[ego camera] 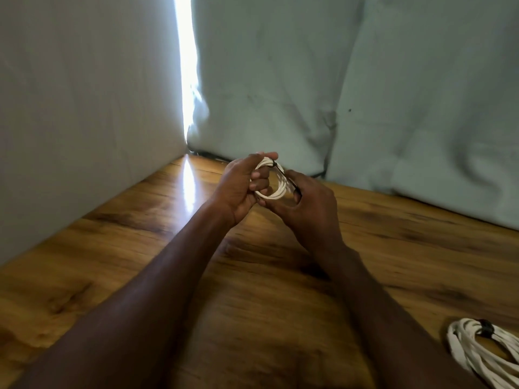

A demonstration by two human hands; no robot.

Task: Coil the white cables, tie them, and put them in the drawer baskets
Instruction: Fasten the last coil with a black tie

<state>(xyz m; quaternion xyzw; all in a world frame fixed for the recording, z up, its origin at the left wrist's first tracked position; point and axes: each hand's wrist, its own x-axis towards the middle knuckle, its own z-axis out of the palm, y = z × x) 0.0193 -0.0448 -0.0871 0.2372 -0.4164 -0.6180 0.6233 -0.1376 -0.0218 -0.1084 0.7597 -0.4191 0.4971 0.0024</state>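
Both hands meet above the far part of the wooden surface [140, 276], and the small white cable coil [271, 179] held between them serves as the landmark here. The left hand [241, 186] has its grip clamped on the coil: its fingers are curled through and around the left side of the loops, the thumb lying over the top of the bundle. The coil hangs clear of the wood, lifted in the air, its loops roughly round and gathered close together. A thin black tie [283, 175] crosses the upper right of the coil, running from the top of the loops down toward the right hand [311, 203]. That hand sits just right of the coil, and its grip is closed too, thumb and forefinger pinching the lower end of the tie; the exact contact is partly hidden by the knuckles.

Well apart from the coil, toward the near right corner of the surface, lies a second cable bundle [483, 352], larger, white, partly cut off by the picture's edge, with a dark band [485, 327] around its top. Behind the coil hang pale fabric sheets [365, 94], with a bright vertical gap [186, 80] up and to the left of it.
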